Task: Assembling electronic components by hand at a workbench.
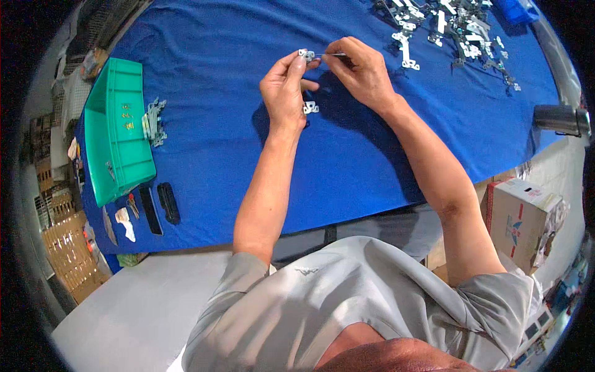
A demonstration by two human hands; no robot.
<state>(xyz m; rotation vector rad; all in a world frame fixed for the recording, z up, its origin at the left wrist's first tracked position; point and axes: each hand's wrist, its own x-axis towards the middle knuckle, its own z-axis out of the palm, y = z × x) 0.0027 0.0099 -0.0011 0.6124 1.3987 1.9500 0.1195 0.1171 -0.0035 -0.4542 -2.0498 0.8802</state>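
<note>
My left hand is closed round a small silvery bracket, whose end shows at the thumb tip. Below the palm, another light metal end sticks out; I cannot tell whether it belongs to the same piece. My right hand is closed in a pinch on a thin, pale rod-like thing, which points left at the bracket. Its tip lies close to the left fingertips, too small to tell if it touches. Both hands are over the blue cloth.
Piles of similar metal brackets lie at the far right, beside a blue container. A green crate stands at the left, a bracket stack against it. Nearby lie black strap-like items. A cardboard box is off the table's right.
</note>
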